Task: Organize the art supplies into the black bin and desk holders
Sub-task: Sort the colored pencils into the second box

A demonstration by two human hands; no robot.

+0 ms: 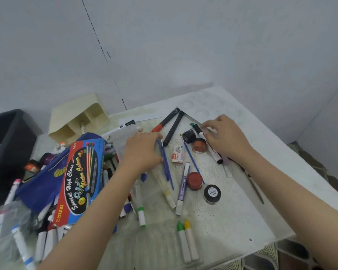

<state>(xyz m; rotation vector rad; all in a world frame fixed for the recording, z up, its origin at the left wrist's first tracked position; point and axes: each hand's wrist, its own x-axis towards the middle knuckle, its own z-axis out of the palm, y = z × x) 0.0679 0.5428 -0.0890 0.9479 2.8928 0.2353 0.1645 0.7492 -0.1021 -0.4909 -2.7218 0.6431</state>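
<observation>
pale grey wall [203, 45] behind, and a white speckled table [232, 221] strewn with art supplies in front of it. at the far left stands the black bin [6, 145], partly cut off by the edge of view. just right of it the cream desk holder [78, 115] sits tilted at the back of the table, with one white tube showing in a compartment. nearer, a blue pouch [39, 184] lies on a heap of markers [47, 242], and a red and blue watercolour box [80, 178] rests across the pouch.

next comes the left hand [142, 151], palm down. its fingers and thumb are curled about the top ends of the blue brushes [167, 166], which lie flat on the table and point back toward the person. a green-banded marker [141, 213] lies below that wrist. right of the brushes sits a small staples box [177, 155], with two black sticks [174, 129] crossing at the back. further right are an orange paint pot [199, 145], a purple pen [182, 187], a red pot [194, 181] and a black-lidded pot [212, 192]. two crayons [185, 240], capped green and yellow, lie side by side near the front edge.

the right hand [226, 137] reaches in from the right, fingertips and thumb pinching a green-tipped marker [198, 131] that lies beside the orange paint pot.
</observation>
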